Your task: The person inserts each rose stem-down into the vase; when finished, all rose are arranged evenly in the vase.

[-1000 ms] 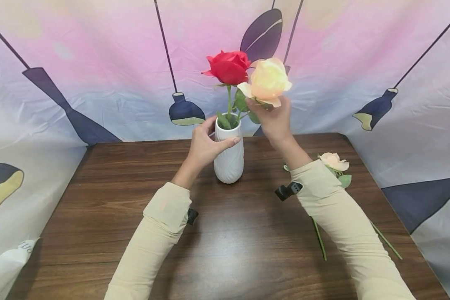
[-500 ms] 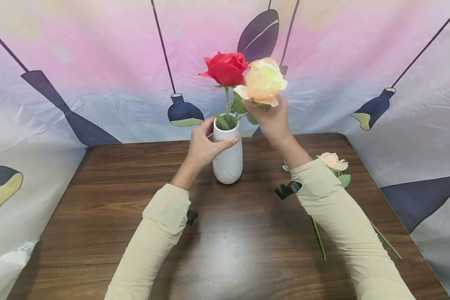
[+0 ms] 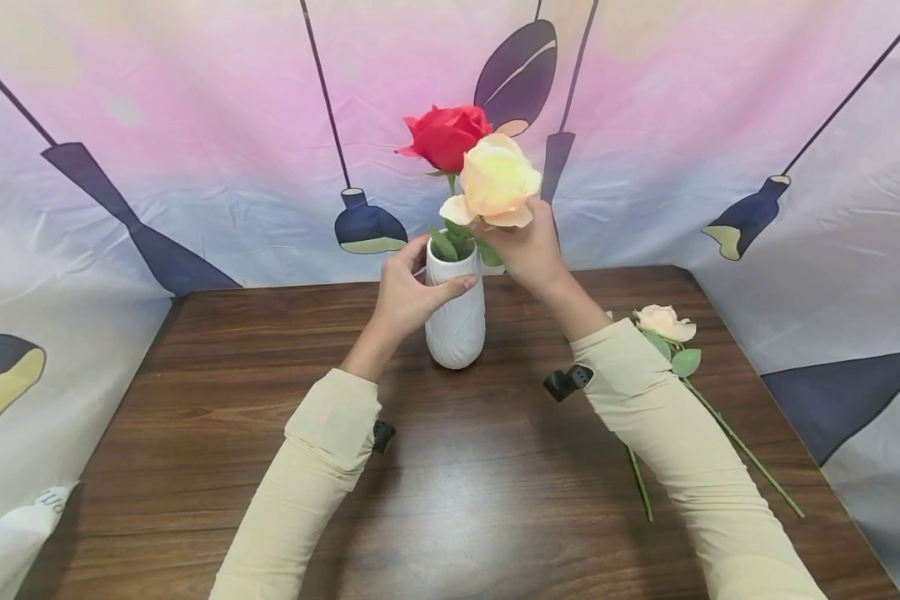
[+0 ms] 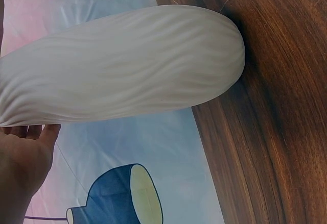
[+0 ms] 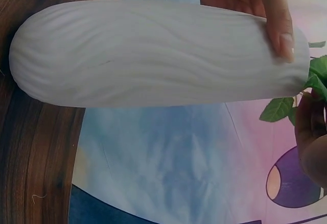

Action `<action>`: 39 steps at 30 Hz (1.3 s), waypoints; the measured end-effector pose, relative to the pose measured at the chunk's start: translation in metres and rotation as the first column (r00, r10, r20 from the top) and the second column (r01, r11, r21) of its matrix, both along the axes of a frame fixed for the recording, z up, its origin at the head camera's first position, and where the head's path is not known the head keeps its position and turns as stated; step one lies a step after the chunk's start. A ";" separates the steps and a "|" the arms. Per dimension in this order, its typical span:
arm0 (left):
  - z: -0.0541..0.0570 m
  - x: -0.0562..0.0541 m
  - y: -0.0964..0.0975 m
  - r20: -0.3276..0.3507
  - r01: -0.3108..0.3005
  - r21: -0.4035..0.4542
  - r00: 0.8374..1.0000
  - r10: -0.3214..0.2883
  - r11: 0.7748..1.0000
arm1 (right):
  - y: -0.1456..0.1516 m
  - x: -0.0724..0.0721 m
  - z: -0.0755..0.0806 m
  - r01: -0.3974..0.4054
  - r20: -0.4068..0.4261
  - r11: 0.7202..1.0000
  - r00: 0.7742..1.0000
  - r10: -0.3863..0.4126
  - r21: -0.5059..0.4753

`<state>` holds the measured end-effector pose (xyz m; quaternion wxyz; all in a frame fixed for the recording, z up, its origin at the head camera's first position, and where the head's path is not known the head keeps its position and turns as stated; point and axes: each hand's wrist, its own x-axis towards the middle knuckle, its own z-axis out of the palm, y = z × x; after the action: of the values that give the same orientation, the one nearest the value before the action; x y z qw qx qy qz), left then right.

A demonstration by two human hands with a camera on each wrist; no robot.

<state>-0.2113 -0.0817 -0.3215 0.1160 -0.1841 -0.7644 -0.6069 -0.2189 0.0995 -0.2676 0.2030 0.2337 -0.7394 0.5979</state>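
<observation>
A white ribbed vase (image 3: 456,329) stands upright on the table, and my left hand (image 3: 412,287) grips it near the rim, thumb across the front. In the right wrist view that thumb lies along the vase (image 5: 153,55). A red rose (image 3: 446,140) rises from the vase's mouth, green leaves (image 3: 444,243) at its base. My right hand (image 3: 528,250) pinches a pale yellow rose (image 3: 498,182) just under its bloom, beside the rim. The bloom covers part of the fingers, and the lower stem is hidden. The left wrist view shows the vase (image 4: 127,63) from its side.
A peach rose (image 3: 666,323) with a long stem lies on the wooden table (image 3: 450,500) at the right, partly under my right sleeve. Another green stem (image 3: 640,483) shows beside it. A printed cloth (image 3: 255,150) hangs behind. White plastic (image 3: 22,529) sits at the lower left.
My right hand has moved left and slightly down with the pale yellow rose, whose bloom now overlaps the red rose's lower edge. My left hand stays on the vase.
</observation>
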 end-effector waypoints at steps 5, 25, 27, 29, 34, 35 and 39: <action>0.001 0.000 -0.001 0.004 0.000 -0.007 1.000 0.000 1.000 | 0.001 -0.001 0.002 0.003 0.008 0.999 1.000 -0.003 0.048; 0.002 0.001 -0.001 0.007 -0.004 -0.016 1.000 0.004 1.000 | 0.001 0.003 0.000 0.024 0.103 0.991 0.994 -0.039 0.134; 0.001 0.000 -0.001 0.007 -0.005 -0.020 1.000 0.005 1.000 | 0.002 0.004 0.000 0.045 0.097 0.987 0.993 -0.060 0.151; 0.001 0.000 -0.001 0.008 -0.004 -0.024 1.000 0.005 1.000 | 0.004 0.006 -0.001 0.059 0.079 0.986 0.994 -0.072 0.157; 0.001 0.001 -0.001 0.014 -0.006 -0.033 1.000 0.006 0.999 | 0.015 0.010 -0.004 -0.057 0.061 0.998 0.997 0.055 0.032; 0.001 0.001 -0.001 0.016 -0.006 -0.034 1.000 0.007 0.999 | 0.017 0.011 -0.005 -0.088 0.064 0.996 0.994 0.088 0.002; 0.001 0.001 -0.001 0.024 -0.005 -0.039 1.000 0.006 0.999 | 0.031 0.019 -0.009 -0.118 0.090 0.992 0.989 0.122 -0.045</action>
<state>-0.2101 -0.0832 -0.3201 0.1049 -0.1771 -0.7778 -0.5938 -0.2001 0.1308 -0.2764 0.1369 0.2456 -0.7206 0.6337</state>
